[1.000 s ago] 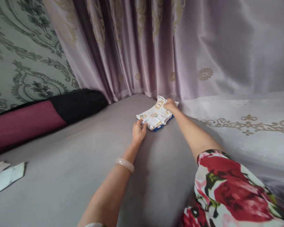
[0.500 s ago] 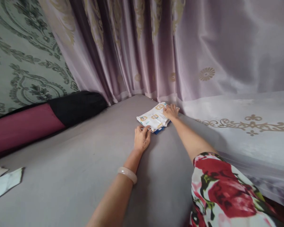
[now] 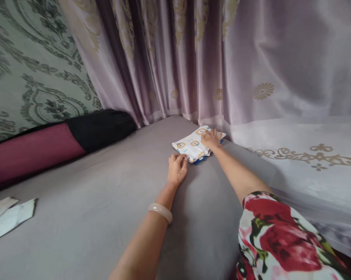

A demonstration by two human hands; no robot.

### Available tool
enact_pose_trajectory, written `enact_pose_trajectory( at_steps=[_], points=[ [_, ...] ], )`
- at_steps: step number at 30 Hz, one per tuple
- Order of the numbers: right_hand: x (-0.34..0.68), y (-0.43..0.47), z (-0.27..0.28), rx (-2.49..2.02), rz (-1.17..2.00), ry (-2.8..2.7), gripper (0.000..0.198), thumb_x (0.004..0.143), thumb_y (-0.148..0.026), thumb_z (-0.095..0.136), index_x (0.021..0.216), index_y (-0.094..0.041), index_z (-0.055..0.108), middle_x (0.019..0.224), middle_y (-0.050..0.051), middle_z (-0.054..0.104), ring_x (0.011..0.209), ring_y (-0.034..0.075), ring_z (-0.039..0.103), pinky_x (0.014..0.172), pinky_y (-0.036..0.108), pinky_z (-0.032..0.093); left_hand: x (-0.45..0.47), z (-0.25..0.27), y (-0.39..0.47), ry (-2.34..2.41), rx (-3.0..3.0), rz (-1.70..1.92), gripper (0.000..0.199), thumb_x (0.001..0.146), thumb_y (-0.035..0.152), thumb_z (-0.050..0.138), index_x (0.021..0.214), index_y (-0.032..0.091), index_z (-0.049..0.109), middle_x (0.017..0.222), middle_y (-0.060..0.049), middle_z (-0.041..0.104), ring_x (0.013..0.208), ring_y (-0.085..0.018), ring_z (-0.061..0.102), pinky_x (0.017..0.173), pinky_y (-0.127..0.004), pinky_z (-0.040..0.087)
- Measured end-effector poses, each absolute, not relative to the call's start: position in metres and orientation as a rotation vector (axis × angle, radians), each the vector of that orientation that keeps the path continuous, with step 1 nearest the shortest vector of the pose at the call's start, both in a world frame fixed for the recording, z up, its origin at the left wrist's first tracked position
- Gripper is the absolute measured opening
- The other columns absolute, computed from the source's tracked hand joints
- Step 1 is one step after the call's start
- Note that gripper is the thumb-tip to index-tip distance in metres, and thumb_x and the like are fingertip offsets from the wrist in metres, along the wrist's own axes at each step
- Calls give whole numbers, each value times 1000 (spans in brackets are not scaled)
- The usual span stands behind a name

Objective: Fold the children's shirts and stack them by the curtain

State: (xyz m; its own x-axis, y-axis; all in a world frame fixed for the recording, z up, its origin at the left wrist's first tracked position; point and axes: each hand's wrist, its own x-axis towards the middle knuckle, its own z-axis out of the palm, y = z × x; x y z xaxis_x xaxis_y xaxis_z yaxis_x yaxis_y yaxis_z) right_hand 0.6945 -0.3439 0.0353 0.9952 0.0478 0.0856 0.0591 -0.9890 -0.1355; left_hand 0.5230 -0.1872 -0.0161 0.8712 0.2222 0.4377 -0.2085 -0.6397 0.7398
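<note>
Head view, the only one. Landmark = the white printed cloth (image 3: pixel 190 149): 1 folded piece, lying on the grey padded surface (image 3: pixel 90 194) near its far corner. At least 3 yellow-framed prints showed on top. Layers inside the fold: couldn't count them. Under it was blue fabric (image 3: pixel 200 160), poking out along the near edge and at the right end; couldn't tell if that was 1 piece or more.

Hands: 2, both at the landmark. Left hand (image 3: pixel 177 169) was at its near-left corner, thumb and index drawn together on the edge; couldn't tell whether fabric was caught between them. Right hand (image 3: pixel 212 139) lay on top of its right part, palm down, fingers spread.

On the person: 1 pale bangle (image 3: pixel 160 212) on the left wrist, nearer the camera than the landmark; 1 red floral sleeve (image 3: pixel 283 233) on the right arm, nearer and to the right of it.

Well left of the landmark and nearer the camera: 2 loose cloths, 1 pale blue (image 3: pixel 13 219) and 1 beige (image 3: pixel 0 208), overlapping, both cut by the frame. Left of the landmark, along the wall: 1 maroon-and-black bolster (image 3: pixel 74 136). Just behind the landmark: lilac curtain (image 3: pixel 199 70). Far left: patterned wallpaper (image 3: pixel 41 77).
</note>
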Motion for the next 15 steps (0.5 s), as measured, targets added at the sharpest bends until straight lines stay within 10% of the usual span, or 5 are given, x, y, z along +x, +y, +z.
enact_pose_trajectory(
  at_steps=[15],
  points=[
    [623, -264, 24, -2870, -55, -678, 54, 100, -42, 20, 145, -23, 42, 156, 14, 32, 144, 33, 22, 111, 64, 14, 529, -22, -175, 473, 1827, 775, 17, 90, 18, 42, 98, 17, 57, 99, -9, 61, 95, -19, 57, 89, -34, 45]
  ],
)
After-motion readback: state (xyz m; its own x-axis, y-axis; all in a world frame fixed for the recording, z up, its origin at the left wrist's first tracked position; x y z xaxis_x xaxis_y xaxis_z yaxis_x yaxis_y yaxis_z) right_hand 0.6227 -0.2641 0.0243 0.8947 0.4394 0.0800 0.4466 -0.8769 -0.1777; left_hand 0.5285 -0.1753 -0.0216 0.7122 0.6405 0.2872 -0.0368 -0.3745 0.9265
